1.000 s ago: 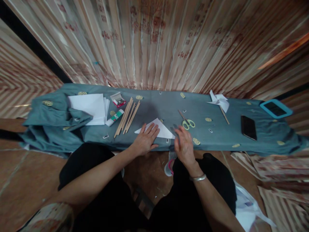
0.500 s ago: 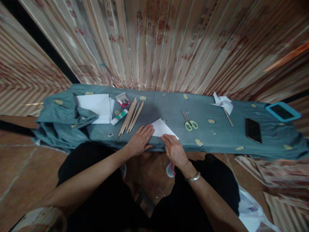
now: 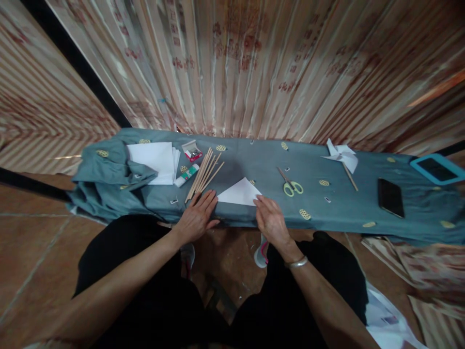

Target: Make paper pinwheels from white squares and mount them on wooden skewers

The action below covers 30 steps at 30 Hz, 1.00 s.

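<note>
At 8 o'clock off paper triangle (image 3: pixel 240 193), left hand (image 3: pixel 196 215) flat, fingers barely spread, gripping nothing; at 4, right hand (image 3: pixel 271 218) bent-fingered at corner, can't tell grip.

No text is legible on curtain (image 3: pixel 203 92), tube (image 3: pixel 186 175) or cloth (image 3: pixel 256 160).

Pleated, printed curtain (image 3: pixel 232 72); brown tiled floor (image 3: pixel 22 242).

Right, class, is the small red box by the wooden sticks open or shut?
Open: the small red box has its lid raised, and shiny little pieces show inside.
</note>
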Motion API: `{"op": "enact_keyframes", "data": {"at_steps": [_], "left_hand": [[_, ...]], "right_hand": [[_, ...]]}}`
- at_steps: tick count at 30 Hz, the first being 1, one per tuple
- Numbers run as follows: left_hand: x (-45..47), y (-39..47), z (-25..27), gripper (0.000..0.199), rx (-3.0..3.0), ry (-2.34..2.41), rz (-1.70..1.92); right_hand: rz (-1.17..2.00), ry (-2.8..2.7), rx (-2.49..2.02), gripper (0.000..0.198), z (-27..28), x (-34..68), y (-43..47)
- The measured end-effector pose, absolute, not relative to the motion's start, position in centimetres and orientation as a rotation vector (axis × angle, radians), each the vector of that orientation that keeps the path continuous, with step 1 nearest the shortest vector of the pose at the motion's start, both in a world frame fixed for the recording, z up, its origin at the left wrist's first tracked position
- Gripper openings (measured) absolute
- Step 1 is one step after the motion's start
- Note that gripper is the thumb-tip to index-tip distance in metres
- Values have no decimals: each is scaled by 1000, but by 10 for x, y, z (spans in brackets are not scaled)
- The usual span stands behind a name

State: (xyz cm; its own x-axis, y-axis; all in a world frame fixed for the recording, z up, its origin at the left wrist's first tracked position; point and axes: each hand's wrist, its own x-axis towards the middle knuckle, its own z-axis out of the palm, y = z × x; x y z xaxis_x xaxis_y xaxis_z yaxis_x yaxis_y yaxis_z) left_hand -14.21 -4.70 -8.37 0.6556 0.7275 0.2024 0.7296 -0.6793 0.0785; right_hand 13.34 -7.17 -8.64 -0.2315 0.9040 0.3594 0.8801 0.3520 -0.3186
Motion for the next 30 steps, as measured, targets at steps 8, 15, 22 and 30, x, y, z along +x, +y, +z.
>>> {"op": "enact_keyframes", "data": {"at_steps": [8,15,22,30], "left_hand": [[-140,-39,-75,44,-2845,-1329,-383],[-141,-37,-74,43,-2889,-1387,-437],[-146,-35,-66,34,-2911,-1458,-569],[-83,-27,-56,55,-3023,-2489,-2239]], "right_hand": [[223,-1914,-1743,52,-83,152,-50],[948,-1395,-1749,54,-70,151,-36],[1206,-897,-1510,59,-50,163,-31],[1264,-843,-1216,55,-35,121,-24]]}}
